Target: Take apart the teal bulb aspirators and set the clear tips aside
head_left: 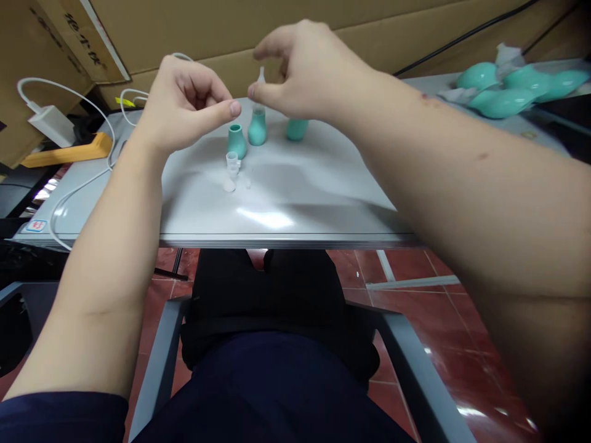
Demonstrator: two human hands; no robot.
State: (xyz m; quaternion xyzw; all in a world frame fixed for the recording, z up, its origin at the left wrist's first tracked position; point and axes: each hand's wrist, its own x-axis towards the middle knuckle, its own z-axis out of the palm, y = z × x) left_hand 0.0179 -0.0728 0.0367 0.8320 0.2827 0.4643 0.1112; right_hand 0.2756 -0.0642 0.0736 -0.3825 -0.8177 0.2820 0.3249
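Note:
My right hand [307, 74] hovers over the grey table [286, 203], thumb and fingers pinched on a small clear plastic tip [261, 76] held above a teal rubber bulb [257, 128]. My left hand [187, 101] is close beside it, fingers curled, thumb extended toward the right hand, holding nothing I can see. A second teal bulb [236, 140] stands just left of the first, and a third teal piece [296, 128] is partly hidden under my right hand. Small clear plastic parts [231, 169] lie in front of the bulbs.
A pile of teal bulbs with clear tips [512, 89] lies at the far right. A white charger and cable [50, 122] and a yellow object [69, 152] sit at the left. Cardboard boxes [194, 27] stand behind. My lap and grey chair arms are below.

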